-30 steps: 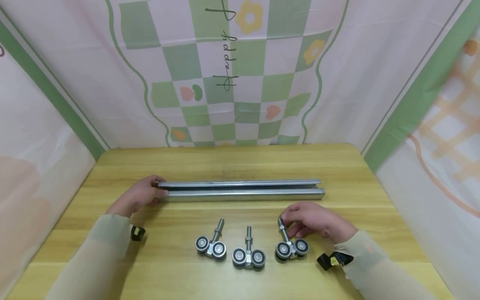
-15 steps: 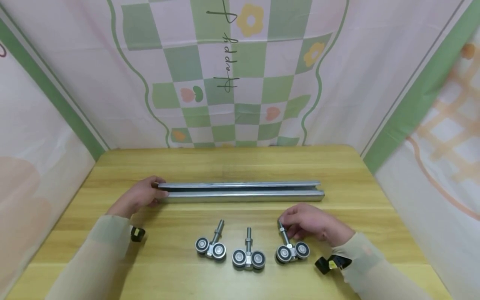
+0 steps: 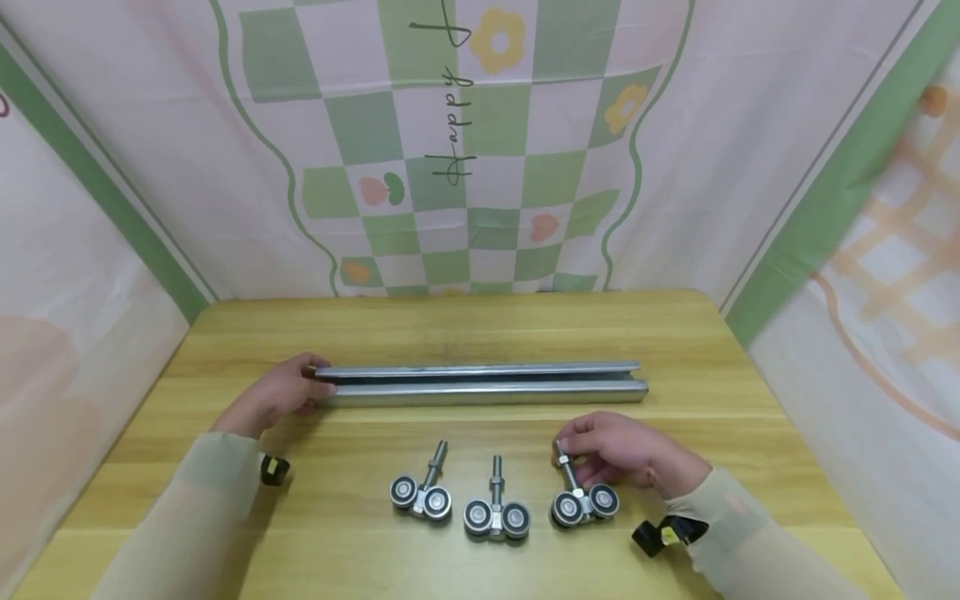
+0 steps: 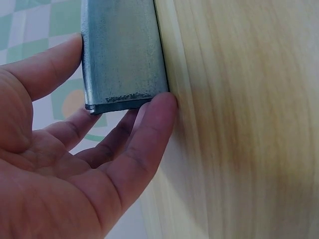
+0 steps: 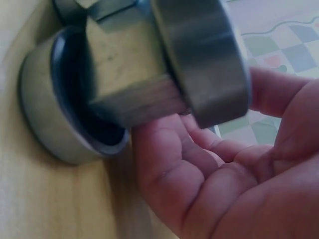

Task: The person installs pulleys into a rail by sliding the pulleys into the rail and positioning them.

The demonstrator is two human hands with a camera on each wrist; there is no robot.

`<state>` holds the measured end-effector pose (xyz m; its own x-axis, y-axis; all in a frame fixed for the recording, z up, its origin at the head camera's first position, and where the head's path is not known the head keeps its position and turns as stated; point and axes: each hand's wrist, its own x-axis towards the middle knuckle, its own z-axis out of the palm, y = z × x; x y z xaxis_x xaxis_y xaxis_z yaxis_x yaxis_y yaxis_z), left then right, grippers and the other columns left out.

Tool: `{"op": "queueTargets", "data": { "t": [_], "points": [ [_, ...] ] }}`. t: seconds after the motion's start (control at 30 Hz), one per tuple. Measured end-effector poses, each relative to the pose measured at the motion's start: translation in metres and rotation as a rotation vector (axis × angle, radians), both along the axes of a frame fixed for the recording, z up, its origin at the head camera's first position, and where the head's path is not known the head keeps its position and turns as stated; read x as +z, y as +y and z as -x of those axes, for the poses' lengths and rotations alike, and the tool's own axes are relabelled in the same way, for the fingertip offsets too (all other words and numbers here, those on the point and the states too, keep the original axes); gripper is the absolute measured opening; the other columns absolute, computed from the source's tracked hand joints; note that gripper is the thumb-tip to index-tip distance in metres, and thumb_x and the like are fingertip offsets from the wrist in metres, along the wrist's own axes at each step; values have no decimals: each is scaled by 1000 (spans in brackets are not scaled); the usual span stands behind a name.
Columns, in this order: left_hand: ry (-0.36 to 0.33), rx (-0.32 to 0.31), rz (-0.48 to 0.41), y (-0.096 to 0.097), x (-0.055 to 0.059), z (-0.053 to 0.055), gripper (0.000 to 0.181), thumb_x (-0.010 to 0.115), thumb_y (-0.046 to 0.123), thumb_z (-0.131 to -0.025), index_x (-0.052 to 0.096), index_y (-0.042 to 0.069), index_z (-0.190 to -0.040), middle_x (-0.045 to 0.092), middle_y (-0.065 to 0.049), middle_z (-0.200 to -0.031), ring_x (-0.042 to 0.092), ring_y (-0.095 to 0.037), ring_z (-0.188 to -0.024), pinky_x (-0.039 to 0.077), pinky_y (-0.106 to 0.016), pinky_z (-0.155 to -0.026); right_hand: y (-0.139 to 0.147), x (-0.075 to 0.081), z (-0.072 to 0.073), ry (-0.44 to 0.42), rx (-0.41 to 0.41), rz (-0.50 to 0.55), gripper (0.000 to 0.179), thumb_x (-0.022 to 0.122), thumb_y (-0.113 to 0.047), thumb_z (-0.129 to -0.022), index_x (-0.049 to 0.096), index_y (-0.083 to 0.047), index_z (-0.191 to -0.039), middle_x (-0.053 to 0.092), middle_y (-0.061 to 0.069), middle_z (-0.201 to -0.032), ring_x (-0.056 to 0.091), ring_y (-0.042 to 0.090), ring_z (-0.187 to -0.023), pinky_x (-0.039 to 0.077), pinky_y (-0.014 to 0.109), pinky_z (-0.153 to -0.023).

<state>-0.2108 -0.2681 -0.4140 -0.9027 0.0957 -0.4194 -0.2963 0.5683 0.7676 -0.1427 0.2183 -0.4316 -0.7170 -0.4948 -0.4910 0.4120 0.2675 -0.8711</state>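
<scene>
My left hand (image 3: 281, 387) grips the left end of a long galvanized steel channel track (image 3: 487, 395), which lies crosswise on the table with its slot facing up. In the left wrist view the thumb touches one side of the track (image 4: 124, 55), and a fingertip touches the opposite edge at its end. With my right hand (image 3: 626, 446) I pinch the upper end of the threaded bolt on the rightmost roller trolley (image 3: 581, 500). Its wheels stand close to the table. The right wrist view shows the trolley's wheels (image 5: 209, 59) large, and the bolt is mostly hidden there.
Two more roller trolleys stand on the wooden table (image 3: 345, 550) to the left of the held one: a left trolley (image 3: 422, 496) and a middle trolley (image 3: 497, 512). Printed curtains (image 3: 480, 183) enclose the table at the back and both sides.
My right hand has shifted slightly down and left at the bolt, and the trolley has barely moved. The left hand and the track stay where they were.
</scene>
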Motion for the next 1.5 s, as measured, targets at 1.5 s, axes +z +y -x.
{"op": "queueTargets", "data": {
  "t": [1.5],
  "points": [
    [14, -3, -9, -1, -1, 0, 56, 71, 14, -93, 44, -1, -140, 49, -24, -129, 56, -30, -103, 54, -40, -84, -4, -7, -6, 46, -36, -31, 26, 59, -17, -98, 64, 8, -100, 70, 20, -85, 60, 14, -59, 49, 23, -51]
  ]
}}
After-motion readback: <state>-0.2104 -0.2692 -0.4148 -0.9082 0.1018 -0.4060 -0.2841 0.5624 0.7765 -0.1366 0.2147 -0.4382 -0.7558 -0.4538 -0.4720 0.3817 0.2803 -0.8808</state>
